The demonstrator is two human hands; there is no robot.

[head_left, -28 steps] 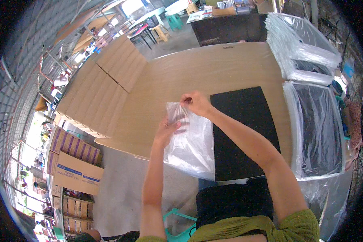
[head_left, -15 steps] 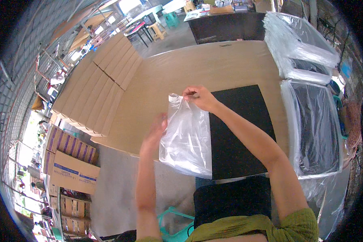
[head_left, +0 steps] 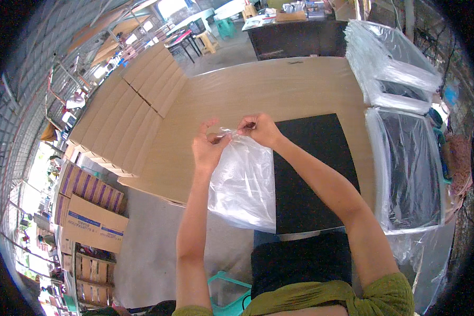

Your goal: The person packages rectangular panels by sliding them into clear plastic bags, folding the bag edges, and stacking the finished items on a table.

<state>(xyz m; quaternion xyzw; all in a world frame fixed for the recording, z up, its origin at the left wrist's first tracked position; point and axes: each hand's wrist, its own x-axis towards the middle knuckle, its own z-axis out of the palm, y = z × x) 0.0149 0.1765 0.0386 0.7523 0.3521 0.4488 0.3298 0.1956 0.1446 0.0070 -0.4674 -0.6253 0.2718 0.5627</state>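
Observation:
A clear plastic bag (head_left: 242,184) lies toward the near edge of the brown table, partly beside a flat black board (head_left: 316,174). Both my hands pinch its far edge close together. My left hand (head_left: 210,147) grips the bag's top between thumb and forefinger, the other fingers raised. My right hand (head_left: 260,130) pinches the same edge just to the right, with the forearm crossing over the black board. Whether the bag's mouth is parted cannot be made out.
Folded brown cartons (head_left: 126,105) stand in a row along the table's left side. Stacks of clear plastic bags (head_left: 408,168) lie along the right edge. The brown tabletop (head_left: 258,84) stretches away to a dark desk (head_left: 300,39). A green stool (head_left: 229,295) stands below left.
My left hand has moved up and right from the bag's left side to its far edge and now pinches it. My right hand keeps its pinch, nearly in place.

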